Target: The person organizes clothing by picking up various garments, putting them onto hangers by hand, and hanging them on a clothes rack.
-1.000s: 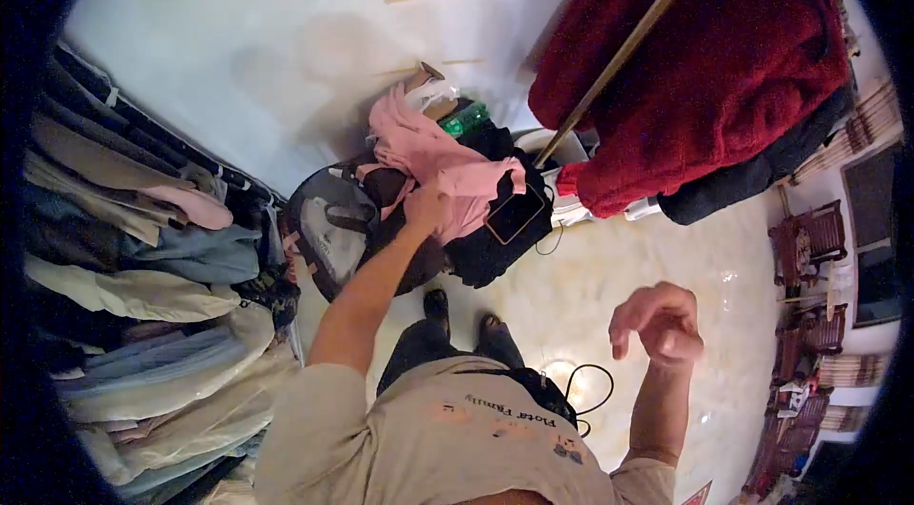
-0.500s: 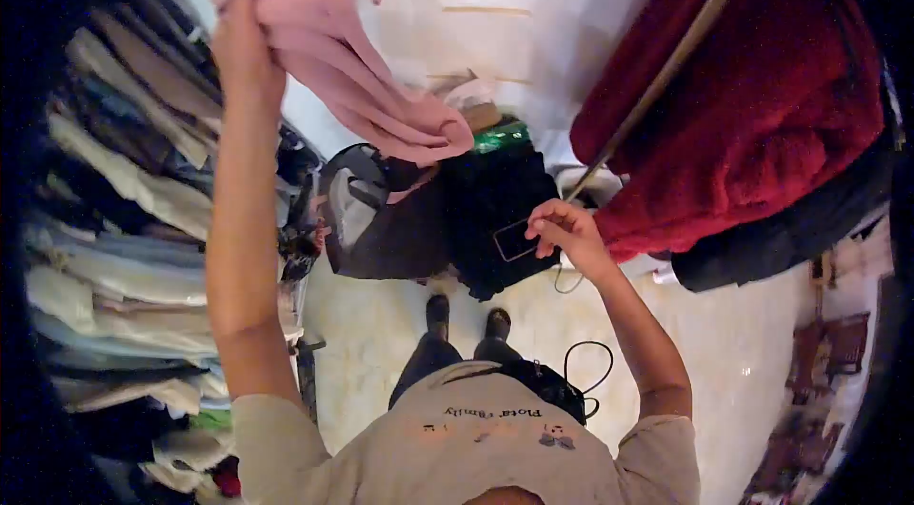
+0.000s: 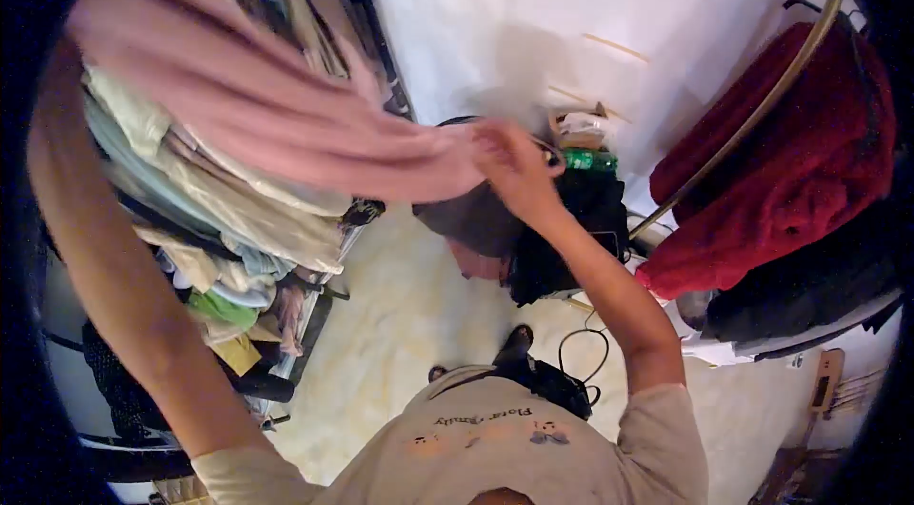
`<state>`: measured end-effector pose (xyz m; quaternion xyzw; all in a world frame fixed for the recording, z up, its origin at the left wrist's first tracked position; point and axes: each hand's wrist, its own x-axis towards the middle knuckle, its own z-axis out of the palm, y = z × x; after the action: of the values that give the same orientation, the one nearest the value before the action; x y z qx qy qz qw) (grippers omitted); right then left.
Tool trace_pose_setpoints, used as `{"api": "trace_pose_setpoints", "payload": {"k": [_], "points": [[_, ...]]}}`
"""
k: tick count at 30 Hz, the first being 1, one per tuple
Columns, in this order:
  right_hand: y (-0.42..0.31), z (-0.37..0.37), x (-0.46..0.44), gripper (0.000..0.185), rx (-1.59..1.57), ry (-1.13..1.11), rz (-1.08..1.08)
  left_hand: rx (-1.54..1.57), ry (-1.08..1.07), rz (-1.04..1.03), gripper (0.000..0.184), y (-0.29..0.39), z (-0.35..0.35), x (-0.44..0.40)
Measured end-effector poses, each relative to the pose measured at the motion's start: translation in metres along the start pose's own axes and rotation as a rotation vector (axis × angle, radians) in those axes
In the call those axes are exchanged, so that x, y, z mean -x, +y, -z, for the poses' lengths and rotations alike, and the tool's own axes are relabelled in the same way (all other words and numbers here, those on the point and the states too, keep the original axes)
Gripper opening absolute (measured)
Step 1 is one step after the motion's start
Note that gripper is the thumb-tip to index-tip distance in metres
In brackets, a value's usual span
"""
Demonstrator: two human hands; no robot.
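Head view. The long, soft pink cloth garment (image 3: 276,115) is raised in front of the wearer, stretched from upper left towards the middle, across the row of hanging pale and dark cloth garments (image 3: 286,229). My right hand (image 3: 511,165) is closed around its near end, fingers curled in, though blur hides the exact grip. My left hand is lost behind the cloth or in the dark rim; I cannot tell how far open it is, or whether it grips. The left forearm reaches up to the far end, so I judge the lift keeps the length spread and off the pale glossy floor (image 3: 371,334).

Right side: a thick dark-red fleece garment (image 3: 762,162) hangs beside a slim tan pole (image 3: 733,138), presumably to keep its shape. Below the right hand, a black cloth heap (image 3: 566,205) sits near a shiny green plastic item (image 3: 590,160).
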<state>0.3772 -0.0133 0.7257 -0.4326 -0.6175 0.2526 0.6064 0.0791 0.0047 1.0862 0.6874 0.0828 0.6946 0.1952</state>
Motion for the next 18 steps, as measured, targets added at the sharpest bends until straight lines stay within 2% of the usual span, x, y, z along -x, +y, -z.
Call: {"api": "trace_pose_setpoints", "payload": {"k": [1, 2, 4, 6, 7, 8, 10, 11, 12, 14, 17, 18], "points": [[-0.016, -0.032, -0.008, 0.042, -0.053, -0.058, 0.124, -0.017, -0.053, -0.026, 0.014, 0.019, 0.013, 0.010], [-0.034, -0.062, -0.017, 0.048, -0.115, -0.126, 0.253, -0.084, -0.028, -0.043, 0.021, 0.033, 0.018, 0.024], [-0.077, -0.116, -0.027, 0.058, -0.092, -0.238, 0.304, -0.258, 0.006, -0.039, 0.037, 0.055, 0.038, 0.052], [-0.122, -0.156, -0.032, 0.058, -0.302, -0.449, 0.278, -0.445, 0.001, 0.018, 0.056, 0.069, 0.075, 0.074], [-0.136, -0.179, -0.030, 0.058, -0.403, -0.554, 0.257, -0.438, 0.171, 0.138, 0.045, 0.066, 0.092, 0.085], [-0.147, -0.197, -0.030, 0.058, -0.673, -0.837, 0.145, -0.456, 0.221, 0.197, 0.043, 0.062, 0.109, 0.100], [-0.144, -0.230, -0.023, 0.072, -0.898, -1.042, -0.062, -0.433, 0.170, 0.319, 0.041, 0.053, 0.131, 0.156], [-0.153, -0.245, -0.009, 0.081, -1.106, -1.021, -0.172, -0.391, 0.130, 0.397, 0.041, 0.051, 0.141, 0.188], [-0.176, -0.234, -0.010, 0.079, -1.346, -0.983, -0.295, -0.329, 0.107, 0.481, 0.042, 0.056, 0.130, 0.206], [-0.179, -0.257, -0.001, 0.066, -1.511, -0.780, -0.346, -0.077, 0.176, 0.645, 0.044, 0.079, 0.113, 0.244], [-0.200, -0.284, 0.006, 0.050, -1.372, -0.605, -0.343, -0.066, 0.110, 0.793, 0.049, 0.096, 0.155, 0.311], [-0.205, -0.281, 0.011, 0.047, -1.305, -0.690, -0.345, -0.068, 0.069, 0.834, 0.050, 0.107, 0.155, 0.324]]}}
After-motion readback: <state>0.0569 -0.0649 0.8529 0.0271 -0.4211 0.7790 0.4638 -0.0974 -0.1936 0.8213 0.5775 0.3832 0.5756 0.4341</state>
